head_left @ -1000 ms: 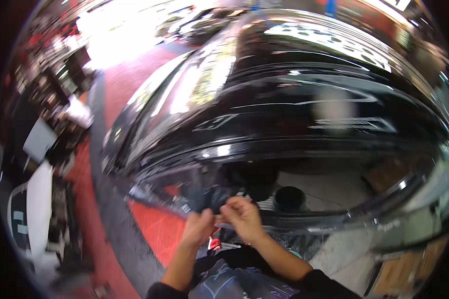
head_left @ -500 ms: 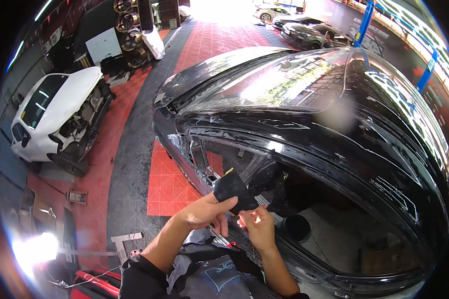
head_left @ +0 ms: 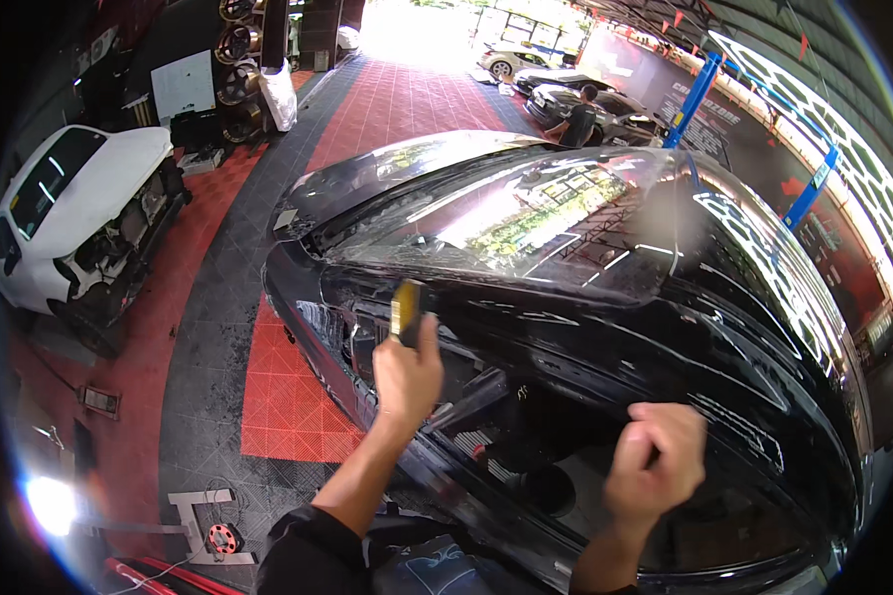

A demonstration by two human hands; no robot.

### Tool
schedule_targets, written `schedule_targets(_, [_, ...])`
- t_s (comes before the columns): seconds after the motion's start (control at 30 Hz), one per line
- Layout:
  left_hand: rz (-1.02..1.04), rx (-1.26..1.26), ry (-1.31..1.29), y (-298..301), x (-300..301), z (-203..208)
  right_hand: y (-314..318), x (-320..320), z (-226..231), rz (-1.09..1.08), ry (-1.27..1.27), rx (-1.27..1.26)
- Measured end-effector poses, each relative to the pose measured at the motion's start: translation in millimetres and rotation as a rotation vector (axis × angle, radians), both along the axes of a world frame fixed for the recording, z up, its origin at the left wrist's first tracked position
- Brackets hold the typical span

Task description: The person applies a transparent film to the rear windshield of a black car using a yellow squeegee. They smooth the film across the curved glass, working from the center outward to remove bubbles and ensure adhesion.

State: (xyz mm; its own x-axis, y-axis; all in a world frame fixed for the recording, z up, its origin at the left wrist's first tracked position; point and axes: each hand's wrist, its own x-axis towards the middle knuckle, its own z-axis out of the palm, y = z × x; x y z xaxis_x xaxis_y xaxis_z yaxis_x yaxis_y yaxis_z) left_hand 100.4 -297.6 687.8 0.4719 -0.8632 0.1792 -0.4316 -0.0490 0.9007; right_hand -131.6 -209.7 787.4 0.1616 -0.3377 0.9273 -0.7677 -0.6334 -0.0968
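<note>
My left hand is closed round a flat black-and-yellow squeegee, held upright beside the base of the windscreen. The squeegee is slightly smeared by motion. Over the car's side, farther right, my right hand is raised with its fingers curled in; anything pinched in it is too small or hidden to make out. Below both hands lies the glossy black car, with its side opening and dark interior in view. The windscreen reflects the roof lights and trees.
A white car with its front parts removed stands at the left. Lower left are a bright work lamp and a red reel on a stand. A person is near parked cars at the back, left of blue lift posts.
My hands have come apart: the left went up and left with the squeegee, the right moved off to the right. The view has shifted, and a person now shows at the back.
</note>
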Motion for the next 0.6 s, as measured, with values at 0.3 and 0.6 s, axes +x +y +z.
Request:
schedule_targets(0.3, [-0.088,-0.476,-0.27,-23.6,-25.3,-38.5,-33.2,-14.4,13.7,-0.909,0.472,-0.027])
schedule_targets(0.6, [-0.19,-0.29,-0.362,-19.6,-20.9,-34.5,-34.5,-18.8,14.1,-1.018,0.505,0.018])
